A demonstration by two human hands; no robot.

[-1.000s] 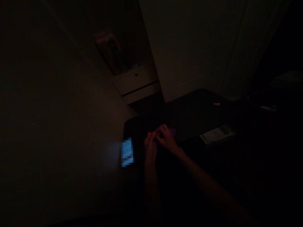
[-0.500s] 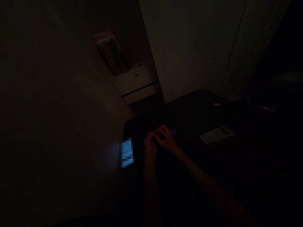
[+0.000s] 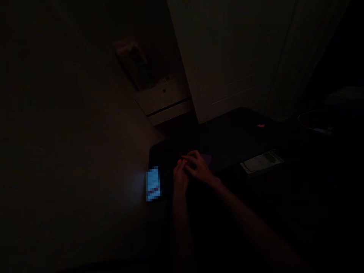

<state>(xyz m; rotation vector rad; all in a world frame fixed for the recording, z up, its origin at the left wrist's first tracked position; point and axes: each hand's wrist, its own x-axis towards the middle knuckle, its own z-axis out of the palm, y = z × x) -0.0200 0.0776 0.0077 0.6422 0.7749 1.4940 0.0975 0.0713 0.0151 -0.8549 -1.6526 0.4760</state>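
The room is very dark. My left hand (image 3: 179, 178) is closed around a small bright orange-red piece (image 3: 179, 162), which shows at its fingertips; its kind is too dim to make out. Reaching in from the right, my right hand (image 3: 200, 169) has its fingers bent over the same piece and touches it with thumb and fingertips. A flat purple thing (image 3: 206, 159) lies just behind the right hand, partly hidden by it. Both hands are over the near part of a dark table (image 3: 227, 131).
A lit phone (image 3: 153, 184) lies at the table's left edge. Another small orange-red piece (image 3: 260, 126) rests far right. A flat pale packet (image 3: 262, 162) is at the near right edge. Behind stand a white drawer unit (image 3: 167, 96) and a pale door (image 3: 227, 57).
My right fingers have lifted and straightened slightly over the orange-red piece, so more of it shows. The left hand has barely shifted. The picture is a little darker.
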